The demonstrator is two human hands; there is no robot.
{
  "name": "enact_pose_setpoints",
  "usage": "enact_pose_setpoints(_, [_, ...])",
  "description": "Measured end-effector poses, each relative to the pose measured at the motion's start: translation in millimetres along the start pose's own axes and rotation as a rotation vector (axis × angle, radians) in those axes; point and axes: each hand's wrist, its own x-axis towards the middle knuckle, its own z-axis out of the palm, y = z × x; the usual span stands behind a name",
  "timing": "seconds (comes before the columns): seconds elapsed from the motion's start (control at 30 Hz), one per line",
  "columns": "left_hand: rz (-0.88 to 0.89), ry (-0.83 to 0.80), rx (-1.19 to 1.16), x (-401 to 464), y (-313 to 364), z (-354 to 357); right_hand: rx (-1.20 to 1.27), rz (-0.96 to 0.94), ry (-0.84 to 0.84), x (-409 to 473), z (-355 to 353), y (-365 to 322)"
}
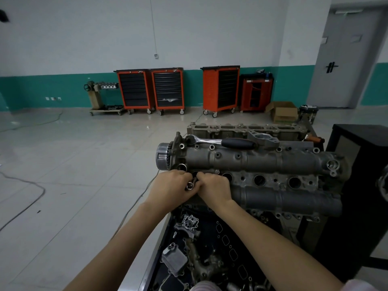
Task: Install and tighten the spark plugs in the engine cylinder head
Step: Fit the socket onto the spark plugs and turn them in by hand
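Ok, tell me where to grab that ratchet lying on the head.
Grip the ratchet by its black handle, coming from above. It lies flat on the cylinder head with its drive end to the left, and the handle's top and sides are free. Both hands are busy at the nearest plug hole.

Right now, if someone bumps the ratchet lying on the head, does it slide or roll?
The ratchet looks like polished steel, so probably heavy and slick. It lies across the uneven head, so a bump might tip it off. The flat handle likely won't roll.
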Motion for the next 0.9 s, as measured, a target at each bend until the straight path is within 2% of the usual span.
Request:
enact_pose_setpoints(0.17, [0.094,-0.008,-0.120,1.8,-1.1,-1.7,-0.012,0.030,-0.007,-0.5,-0.4,1.1])
enact_pose_setpoints(0.33, [0.040,0.025,-0.152,-0.5,-0.1,-0.4,0.011,-0.003,0.005,-1.7,3.2,1.8])
enact_pose_setpoints(0.43, [-0.032,0.032,-0.092,1.4,2.9,0.5,0.047,-0.020,0.011,-1.6,3.7,3.0])
enact_pose_setpoints(0.57, [-0.014,0.004,-0.084,1.8,1.7,-3.4,0.042,-0.014,0.060,-0.1,3.7,1.7])
enact_pose_setpoints(0.67, [0.020,-0.006,-0.151,1.7,1.4,-3.2,0.018,-0.005,0.021,-0.3,5.5,3.6])
enact_pose_setpoints(0.77, [0.062,-0.018,-0.151,2.5,4.2,-2.8,0.013,-0.029,-0.088,-0.1,8.8,5.9])
enact_pose_setpoints(0.9, [-0.020,0.008,-0.133,-1.6,1.5,-0.7,0.016,-0.042,-0.126,0.0,12.6,8.8])
